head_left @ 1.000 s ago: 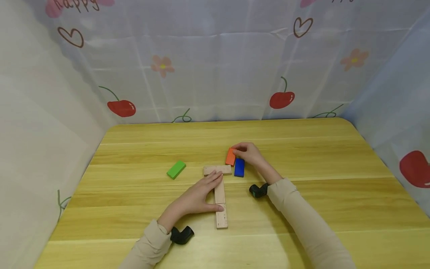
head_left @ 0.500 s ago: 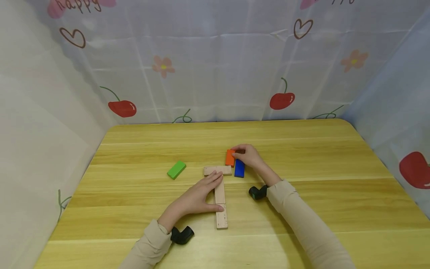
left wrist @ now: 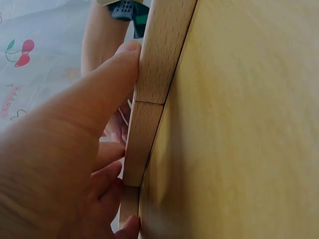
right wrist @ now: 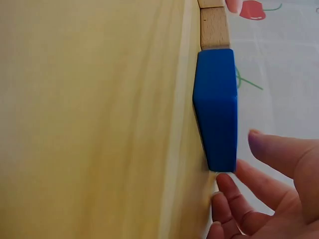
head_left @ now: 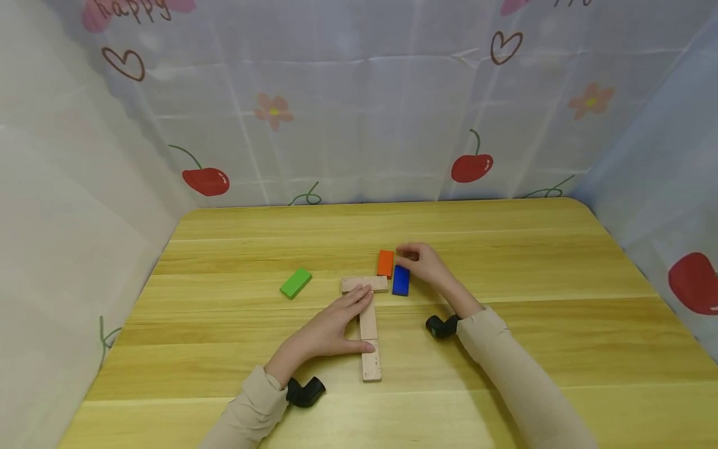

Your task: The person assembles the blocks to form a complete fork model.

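Observation:
Three plain wooden blocks form a T on the table: a crosspiece [head_left: 381, 285], a middle block [head_left: 368, 325] and a near block [head_left: 371, 369]. My left hand [head_left: 320, 327] rests on them, fingers toward the crosspiece and thumb on the near block. In the left wrist view its thumb [left wrist: 127, 55] touches the wood. An orange block [head_left: 385, 264] lies flat just behind the crosspiece's right end. In front of my right hand [head_left: 429, 267] lies a blue block [head_left: 401, 280]. That hand holds nothing, its thumb apart from the blue block [right wrist: 217, 104] in the right wrist view.
A green block [head_left: 295, 284] lies at an angle to the left of the T. Black wrist devices sit by each cuff, the left one [head_left: 305, 393] close to the tabletop. A patterned curtain [head_left: 359, 125] hangs behind the table's far edge [head_left: 314, 207].
My right hand pushed the orange block slightly toward the crosspiece, then let go of it and drew away to the right. My left hand has stayed in place on the wooden blocks.

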A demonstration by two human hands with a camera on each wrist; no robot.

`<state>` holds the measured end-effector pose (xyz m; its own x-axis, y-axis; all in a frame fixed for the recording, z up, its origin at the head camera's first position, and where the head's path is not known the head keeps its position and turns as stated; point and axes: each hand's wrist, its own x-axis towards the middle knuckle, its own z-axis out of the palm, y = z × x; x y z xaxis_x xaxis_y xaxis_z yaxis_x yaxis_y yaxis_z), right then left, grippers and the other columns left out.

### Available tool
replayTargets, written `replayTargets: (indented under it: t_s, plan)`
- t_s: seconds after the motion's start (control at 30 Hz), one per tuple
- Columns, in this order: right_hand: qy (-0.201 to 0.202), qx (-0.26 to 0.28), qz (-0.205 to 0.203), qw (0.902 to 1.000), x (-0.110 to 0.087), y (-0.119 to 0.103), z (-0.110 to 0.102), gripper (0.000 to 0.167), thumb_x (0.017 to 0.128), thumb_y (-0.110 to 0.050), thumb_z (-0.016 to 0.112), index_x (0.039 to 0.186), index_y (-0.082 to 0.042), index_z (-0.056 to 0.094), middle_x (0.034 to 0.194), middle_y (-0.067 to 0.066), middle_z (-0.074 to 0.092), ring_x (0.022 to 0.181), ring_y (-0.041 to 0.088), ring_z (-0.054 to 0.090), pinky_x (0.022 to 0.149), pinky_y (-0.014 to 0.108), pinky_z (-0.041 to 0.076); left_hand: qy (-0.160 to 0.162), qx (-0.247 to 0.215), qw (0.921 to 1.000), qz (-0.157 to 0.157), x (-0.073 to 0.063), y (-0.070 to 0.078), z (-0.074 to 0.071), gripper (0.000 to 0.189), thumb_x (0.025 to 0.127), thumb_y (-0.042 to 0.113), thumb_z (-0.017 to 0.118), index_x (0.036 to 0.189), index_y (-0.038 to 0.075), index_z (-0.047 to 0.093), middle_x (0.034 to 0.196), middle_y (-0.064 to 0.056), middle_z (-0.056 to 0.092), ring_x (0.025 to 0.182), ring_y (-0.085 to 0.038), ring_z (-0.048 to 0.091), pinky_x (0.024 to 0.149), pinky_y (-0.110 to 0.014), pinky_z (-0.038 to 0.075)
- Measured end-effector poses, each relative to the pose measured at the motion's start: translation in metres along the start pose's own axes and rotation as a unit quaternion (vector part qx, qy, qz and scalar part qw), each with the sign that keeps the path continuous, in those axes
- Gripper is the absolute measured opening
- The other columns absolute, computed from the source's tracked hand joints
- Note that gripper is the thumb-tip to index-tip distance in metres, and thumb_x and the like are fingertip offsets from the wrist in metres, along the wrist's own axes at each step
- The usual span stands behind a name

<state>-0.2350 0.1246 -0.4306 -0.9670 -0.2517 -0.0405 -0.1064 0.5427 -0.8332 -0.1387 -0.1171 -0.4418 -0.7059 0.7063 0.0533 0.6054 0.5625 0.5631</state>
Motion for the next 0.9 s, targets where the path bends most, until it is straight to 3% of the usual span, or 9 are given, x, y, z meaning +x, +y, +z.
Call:
replayTargets:
  t_s: [0.13,0.23,0.4,0.57,0.8,0.9]
  plan:
    - [-0.006,-0.080,-0.045,0.9958,-0.014,0.005,-0.006,0.041,0.089,-0.015,0.067,0.122,0.008,0.058,0.114,0.022,0.055,0.101,0.034,0.051,0.087,0.045,0.042,0.005,0.007,0.9999,0.007,0.000,-0.001,0.000,0.093,0.081,0.052,0.067,0.147,0.002,0.025,0.154,-0.007,0.014,0.140,-0.019,0.008,0.109,-0.038,0.018]
    - [-0.016,-0.147,-0.072,0.9864,-0.025,0.003,-0.007,0.053,0.083,-0.023,0.073,0.123,0.007,0.057,0.114,0.023,0.053,0.103,0.036,0.047,0.088,0.048,0.039,0.008,0.013,0.9999,0.008,0.000,-0.001,0.000,0.093,0.081,0.051,0.067,0.147,0.001,0.025,0.154,-0.008,0.015,0.140,-0.019,0.008,0.109,-0.037,0.018]
    - [-0.020,-0.208,-0.064,0.9759,-0.037,-0.001,-0.005,0.067,0.076,-0.032,0.079,0.127,0.004,0.055,0.118,0.023,0.048,0.108,0.039,0.041,0.092,0.051,0.034,0.005,0.012,0.9999,0.010,0.000,-0.001,0.001,0.093,0.081,0.051,0.067,0.147,0.001,0.025,0.154,-0.008,0.015,0.140,-0.019,0.009,0.109,-0.038,0.018]
    - [-0.005,-0.178,-0.058,0.9823,-0.039,0.002,-0.004,0.064,0.074,-0.028,0.081,0.125,0.002,0.056,0.118,0.021,0.050,0.109,0.038,0.042,0.092,0.051,0.035,0.003,0.011,0.9999,0.010,0.001,-0.001,0.001,0.093,0.081,0.052,0.067,0.147,0.001,0.025,0.154,-0.008,0.015,0.140,-0.019,0.009,0.109,-0.037,0.018]
    - [0.007,-0.067,-0.039,0.9970,-0.037,0.011,-0.008,0.044,0.082,-0.013,0.075,0.119,0.001,0.056,0.094,0.013,0.059,0.081,0.027,0.052,0.070,0.037,0.045,0.000,0.007,1.0000,0.006,0.001,-0.002,0.001,0.093,0.081,0.053,0.066,0.147,0.002,0.025,0.154,-0.008,0.014,0.140,-0.020,0.008,0.109,-0.039,0.018]
    - [0.016,-0.044,-0.021,0.9987,-0.037,0.012,-0.010,0.035,0.086,-0.012,0.070,0.117,0.000,0.059,0.090,0.011,0.059,0.079,0.024,0.053,0.069,0.035,0.045,-0.002,0.007,1.0000,0.003,0.001,-0.001,0.000,0.093,0.081,0.053,0.066,0.147,0.002,0.024,0.154,-0.007,0.014,0.140,-0.020,0.008,0.109,-0.038,0.018]
